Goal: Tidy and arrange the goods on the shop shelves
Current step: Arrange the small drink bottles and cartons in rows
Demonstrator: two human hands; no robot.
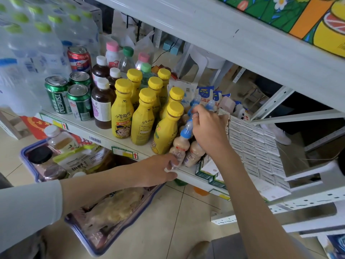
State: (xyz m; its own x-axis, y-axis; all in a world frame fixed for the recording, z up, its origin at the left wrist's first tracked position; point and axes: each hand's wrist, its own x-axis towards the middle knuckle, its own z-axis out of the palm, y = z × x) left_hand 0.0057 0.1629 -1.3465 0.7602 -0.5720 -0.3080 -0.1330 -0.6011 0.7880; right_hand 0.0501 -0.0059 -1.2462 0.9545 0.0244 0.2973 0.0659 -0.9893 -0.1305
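Gripping bottle pack (182,145), right hand (210,132), left hand (158,170)

Pale grey sleeve (28,208) above left hand (158,170), right forearm (248,187) bare

Seven yellow bottles (141,116) with yellow caps stand upright, close together, in the middle of the shelf (108,134). Left of them stand three brown bottles (102,107) with white caps, then three green cans (57,94) and behind them one red can (79,58) (all upright). Just right of the yellow ones a pack of small bottles (182,144), milky with blue caps, leans at the shelf's front edge. The right hand (209,128) grips its caps and the left hand (164,169) holds its bottom end. White boxes (252,144) lie in rows further right.
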